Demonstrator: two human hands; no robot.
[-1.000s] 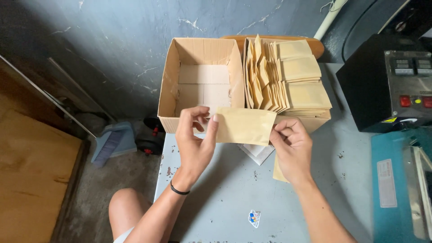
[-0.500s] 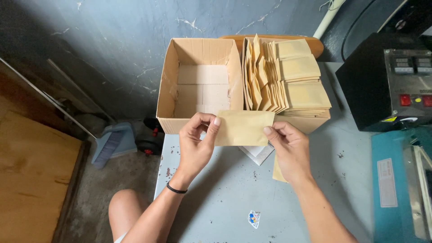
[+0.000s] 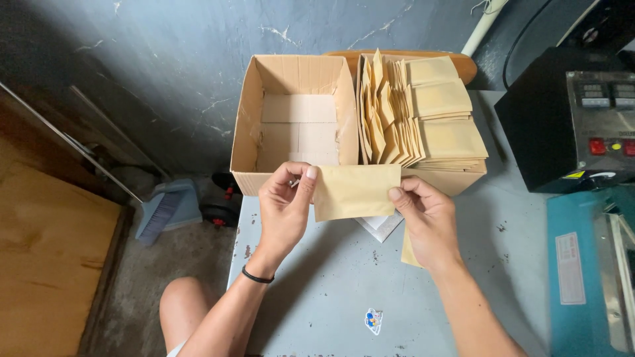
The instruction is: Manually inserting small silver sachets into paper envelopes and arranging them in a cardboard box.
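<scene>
Both hands held one tan envelope (image 3: 356, 192) level above the table (image 3: 331, 291), just near the box (image 3: 297, 119): left hand (image 3: 284, 211) fingers pinched its left edge, right hand (image 3: 426, 218) fingers its right, keeping it taut.

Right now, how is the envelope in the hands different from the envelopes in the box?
The held envelope is alone, pinched between the left hand and right hand above the table; the stacked envelopes are many, packed in the box. The held envelope faces the camera flat, while many of the stacked envelopes stand on edge, fanned out. Both are plain tan paper and look about the same size.
</scene>
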